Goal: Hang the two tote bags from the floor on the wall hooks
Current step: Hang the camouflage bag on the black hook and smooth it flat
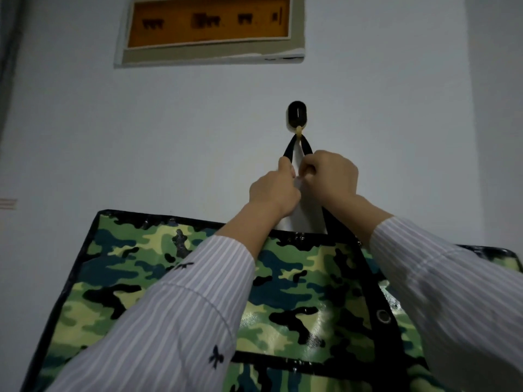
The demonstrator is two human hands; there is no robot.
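The pale wall [169,137] is filling most of the view, with a framed panel [209,26] mounted high on it, and against its lower part a big camouflage tote bag [175,278] is hanging flat, its black-edged top lying level below the hook. Two striped sleeves [158,321] are reaching up across the bag's face so that both hands are meeting at the strap, well above the bag's mouth, where the load can be steered. The left hand [273,190] is closing around the left run of the black strap [288,149], and the right hand [331,175] is pinching the right run just beside it; both grips look tight, fingers curled with no gap showing. They are holding the two runs close together, probably to keep the loop narrow and seated. The strap's top is already passing over the small black wall hook [297,116], at its pale tip. No second bag is showing here.
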